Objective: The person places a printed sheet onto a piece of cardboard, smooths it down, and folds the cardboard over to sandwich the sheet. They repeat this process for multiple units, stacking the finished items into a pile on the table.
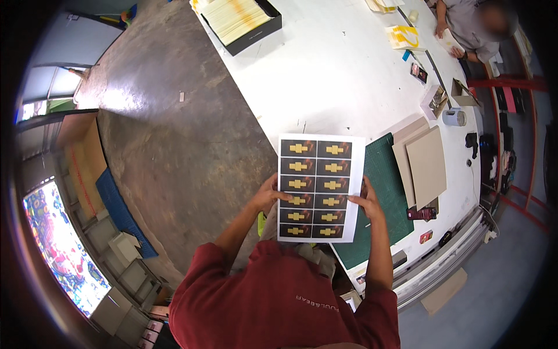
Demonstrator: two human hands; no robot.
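A white printed sheet [317, 187] is held upright in front of my chest, at the table's near edge. Its face carries two columns of dark rectangles, each with a gold cross-like emblem, and a white margin runs down the right side. My left hand [268, 193] is closed on the left edge, thumb on the printed face. On the opposite edge my right hand [367, 199] grips the sheet the same way; the fingers of both hands are partly hidden behind it. Beyond my right hand, a green cutting mat [381, 235] lies on the table, partly covered by the sheet.
Beige boards [424, 163] rest beside the mat on the white table [314, 70]. A phone [422, 213], a mug [454, 117] and a black box of papers [250, 35] are also there. Across the table, a co-worker [474, 26] handles paper. Concrete floor [168, 145] lies left.
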